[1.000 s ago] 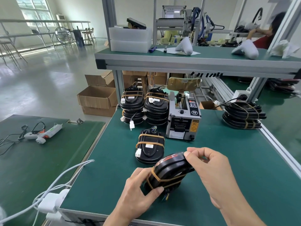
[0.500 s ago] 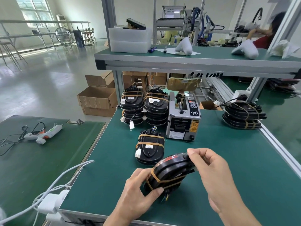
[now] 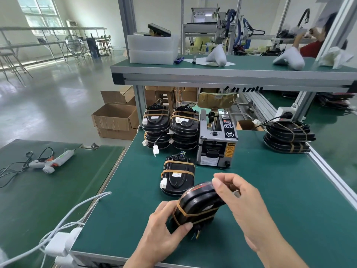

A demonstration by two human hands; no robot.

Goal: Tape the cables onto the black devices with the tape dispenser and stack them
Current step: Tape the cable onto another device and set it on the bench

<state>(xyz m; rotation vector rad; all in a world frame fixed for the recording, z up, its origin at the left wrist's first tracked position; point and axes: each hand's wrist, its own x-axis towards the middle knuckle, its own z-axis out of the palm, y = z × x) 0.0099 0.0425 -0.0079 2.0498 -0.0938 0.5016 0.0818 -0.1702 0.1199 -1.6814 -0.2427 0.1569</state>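
Black device [image 3: 197, 206] held tilted on edge at the near middle of the table [image 3: 270, 200], two tan tape bands already round its lower part. Left hand [image 3: 166, 227] curled round the near end, thumb pressed on the tape band. Right hand [image 3: 239, 200] up at the far, raised end, thumb and forefinger pinched together at the rim, probably on a tape end or the edge itself; cannot tell which, fingertip blurred. Wire ends [image 3: 196, 232] poking out beneath the device, near the table.

Risks, judged from here:
- Tape creased or stuck to itself if pulled slack over the curved rim; poor hold on the cable as a result.
- Loose wires below left outside the band, or trapped under the device when laid flat; rocking stack afterwards.
- Slip from the left hand, since only one end gripped and the body standing on edge; knock against the taped device [image 3: 177, 176] lying flat just beyond.
- Careless placing on that device: connector [image 3: 164, 183] sticking out at its left side, so uneven seating and a leaning pile possible.

Tape dispenser [image 3: 217, 141] further back, right of the two finished stacks [image 3: 171, 128]; another pile [image 3: 288, 137] far right.
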